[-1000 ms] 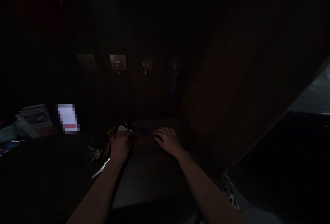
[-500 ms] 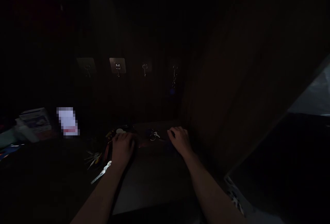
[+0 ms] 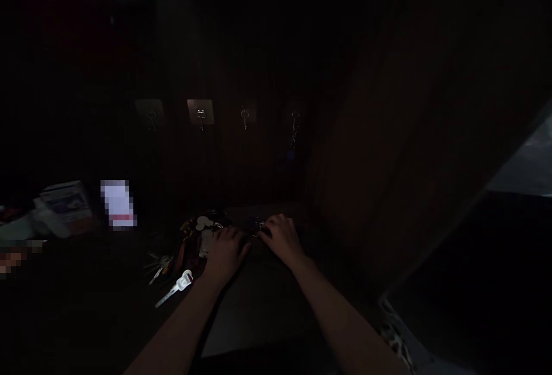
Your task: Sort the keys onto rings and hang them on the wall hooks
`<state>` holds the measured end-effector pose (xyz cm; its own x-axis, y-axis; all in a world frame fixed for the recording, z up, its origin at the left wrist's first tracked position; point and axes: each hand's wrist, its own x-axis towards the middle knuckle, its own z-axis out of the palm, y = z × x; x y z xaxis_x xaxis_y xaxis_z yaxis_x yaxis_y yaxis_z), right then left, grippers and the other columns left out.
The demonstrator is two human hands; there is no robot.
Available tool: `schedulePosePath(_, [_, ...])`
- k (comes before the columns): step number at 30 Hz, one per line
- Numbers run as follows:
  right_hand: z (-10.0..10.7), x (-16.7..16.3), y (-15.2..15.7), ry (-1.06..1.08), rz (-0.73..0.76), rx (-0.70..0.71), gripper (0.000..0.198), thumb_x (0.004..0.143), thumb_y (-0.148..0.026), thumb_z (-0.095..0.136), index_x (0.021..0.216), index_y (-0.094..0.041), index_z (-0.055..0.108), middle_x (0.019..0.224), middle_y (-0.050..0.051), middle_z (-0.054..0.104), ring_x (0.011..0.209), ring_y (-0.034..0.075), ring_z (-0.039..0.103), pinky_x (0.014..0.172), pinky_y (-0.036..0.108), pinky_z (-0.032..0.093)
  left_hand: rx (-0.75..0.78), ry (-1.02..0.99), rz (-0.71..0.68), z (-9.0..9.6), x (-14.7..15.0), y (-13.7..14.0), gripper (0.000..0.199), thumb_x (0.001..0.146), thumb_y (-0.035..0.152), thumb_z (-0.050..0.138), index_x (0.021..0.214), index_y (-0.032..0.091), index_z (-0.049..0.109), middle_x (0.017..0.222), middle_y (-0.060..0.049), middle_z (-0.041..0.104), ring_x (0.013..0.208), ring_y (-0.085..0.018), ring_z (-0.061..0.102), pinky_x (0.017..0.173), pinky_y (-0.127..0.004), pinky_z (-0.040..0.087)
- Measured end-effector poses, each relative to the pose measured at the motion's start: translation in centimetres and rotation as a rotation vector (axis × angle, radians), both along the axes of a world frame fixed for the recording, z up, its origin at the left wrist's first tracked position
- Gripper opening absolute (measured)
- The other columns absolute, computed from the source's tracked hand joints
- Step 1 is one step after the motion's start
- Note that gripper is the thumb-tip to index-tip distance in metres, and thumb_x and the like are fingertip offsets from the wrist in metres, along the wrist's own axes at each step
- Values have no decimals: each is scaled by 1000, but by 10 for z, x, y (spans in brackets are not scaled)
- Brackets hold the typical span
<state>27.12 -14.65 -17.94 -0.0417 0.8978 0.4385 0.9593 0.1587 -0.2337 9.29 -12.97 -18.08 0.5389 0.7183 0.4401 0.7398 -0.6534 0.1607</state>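
1. The scene is very dim; the dark surface (image 3: 241,317) beneath the hands looks smooth and flat, with a faint grey sheen near its front edge.
2. At the back, thin metal hooks (image 3: 245,119) catch the light in a row; one sits on a square, glossy backing plate (image 3: 200,111).
3. From the rightmost hook hangs a slim metal chain (image 3: 294,136) with a dark blue piece at its end.
4. A brown, wood-like panel (image 3: 366,133) slants along the right.
5. To the left are a printed box (image 3: 66,205) with straight edges and a blurred, pale rectangle (image 3: 118,205).
6. The key ring (image 3: 257,226), thin and shiny, lies on the surface at the right hand's fingertips.
7. The person's right hand (image 3: 281,238) is palm down, fingers bent; whether it pinches the ring cannot be told.
8. The left hand (image 3: 227,251) curves palm down beside the heap of keys (image 3: 190,245), thumb apart; any grip is hidden.
9. The heap mixes pale rounded pieces, reddish strips and fanned metal blades; one bright, whitish key (image 3: 176,289) points down-left near the left wrist.
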Motion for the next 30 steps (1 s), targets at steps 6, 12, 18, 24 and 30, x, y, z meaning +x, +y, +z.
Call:
schedulePosePath(6, [-2, -3, 2, 22, -7, -26, 14, 79, -26, 59, 91, -22, 65, 97, 6, 62, 96, 23, 49, 82, 38, 33, -18, -70, -15, -1, -2, 1, 14, 82, 25, 49, 94, 20, 55, 92, -4, 64, 90, -22, 57, 84, -37, 36])
schedulePosePath(12, [2, -5, -5, 11, 173, -29, 17, 81, -25, 57, 97, -25, 64, 102, 4, 60, 101, 20, 47, 86, 36, 32, -13, -208, 101, 0, -7, 4, 18, 86, 26, 42, 101, 20, 50, 92, -4, 66, 83, -19, 60, 79, -34, 38])
schedulePosePath(18, [2, -4, -7, 43, 263, -70, 8, 81, -25, 59, 85, -24, 66, 107, 3, 59, 105, 20, 46, 86, 37, 33, 11, -175, 193, 1, -10, 6, 20, 87, 23, 39, 104, 20, 49, 92, -5, 67, 85, -20, 60, 81, -34, 37])
schedulePosePath(24, [4, -2, -12, 260, 373, -27, 13, 88, -25, 47, 84, -22, 59, 98, 3, 60, 97, 16, 51, 85, 32, 38, 17, -65, 214, 3, -10, 5, 21, 83, 19, 44, 102, 20, 54, 91, -7, 66, 86, -22, 60, 79, -35, 36])
schedulePosePath(30, [7, -7, -7, 716, 266, 16, 19, 86, -34, 44, 81, -21, 55, 78, -1, 59, 75, 14, 55, 71, 26, 43, 17, -145, 132, 6, -10, 2, 22, 83, 21, 46, 99, 23, 60, 103, -5, 64, 98, -22, 55, 84, -39, 35])
